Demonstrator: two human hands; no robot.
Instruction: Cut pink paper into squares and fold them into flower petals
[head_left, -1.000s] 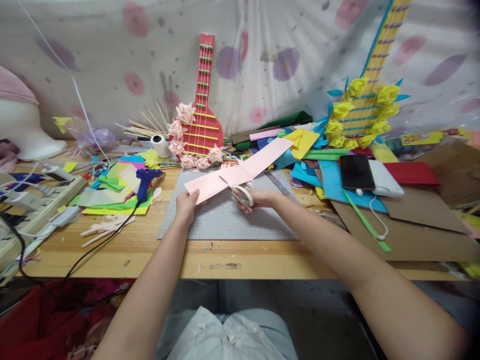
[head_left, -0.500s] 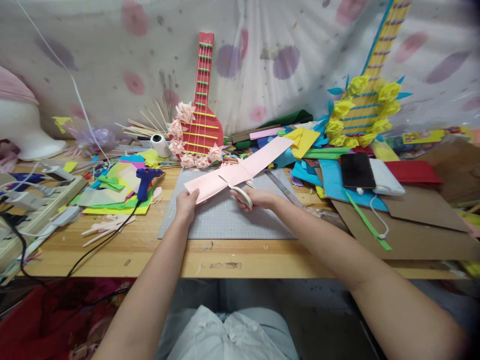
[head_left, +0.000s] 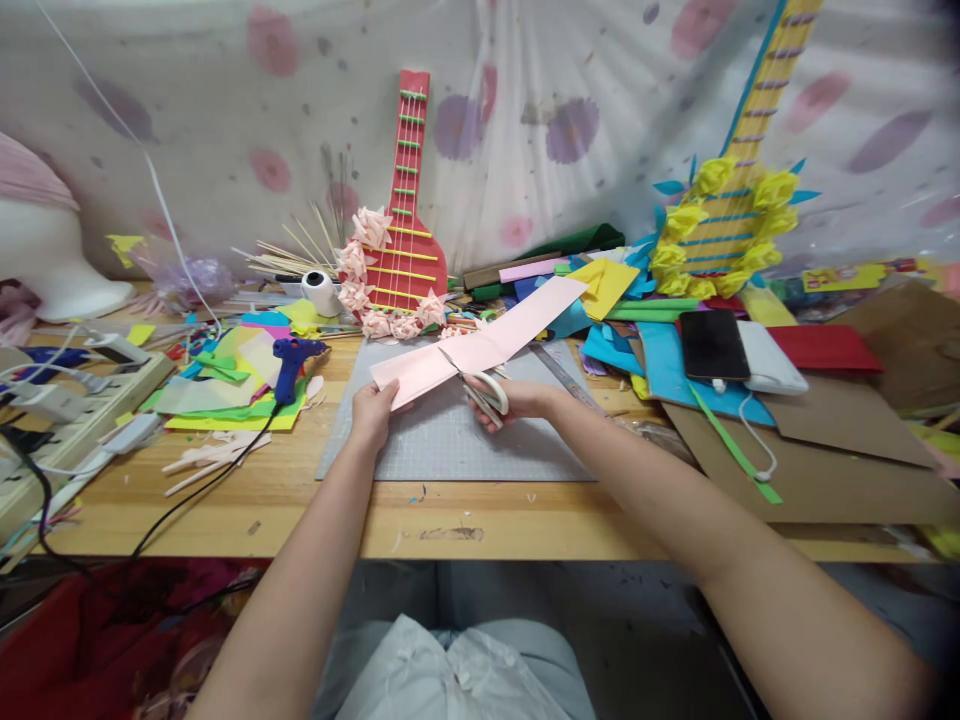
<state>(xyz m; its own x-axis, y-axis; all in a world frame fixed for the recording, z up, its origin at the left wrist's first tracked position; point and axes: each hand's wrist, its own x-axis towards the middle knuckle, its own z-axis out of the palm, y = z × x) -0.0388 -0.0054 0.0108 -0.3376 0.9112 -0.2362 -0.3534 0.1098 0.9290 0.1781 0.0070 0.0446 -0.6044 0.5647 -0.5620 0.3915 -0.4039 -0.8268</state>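
A long strip of pale pink paper (head_left: 517, 322) runs slantwise above the grey cutting mat (head_left: 420, 450), creased near its middle. My left hand (head_left: 375, 408) pinches its lower left end, thumb on top. White-handled scissors (head_left: 491, 393) are in my right hand (head_left: 517, 402), fingers through the loops. Their blades lie across the near part of the paper, pointing up and left; the lower blade is hidden by the paper. Behind the mat leans a red paper guitar (head_left: 409, 260) with pink paper flowers (head_left: 371, 228) along its left and lower edge.
On the left lie a blue glue gun (head_left: 289, 365), coloured paper sheets (head_left: 232, 390) and a power strip (head_left: 90, 440) with cables. A yellow guitar (head_left: 724, 230), a black phone (head_left: 714, 344) and brown cardboard (head_left: 810, 470) are at right. A metal ruler (head_left: 562, 372) touches the mat.
The scissor handles have spread apart in my right hand, and the blades have shifted slightly. My left hand and the pink paper stay nearly in place.
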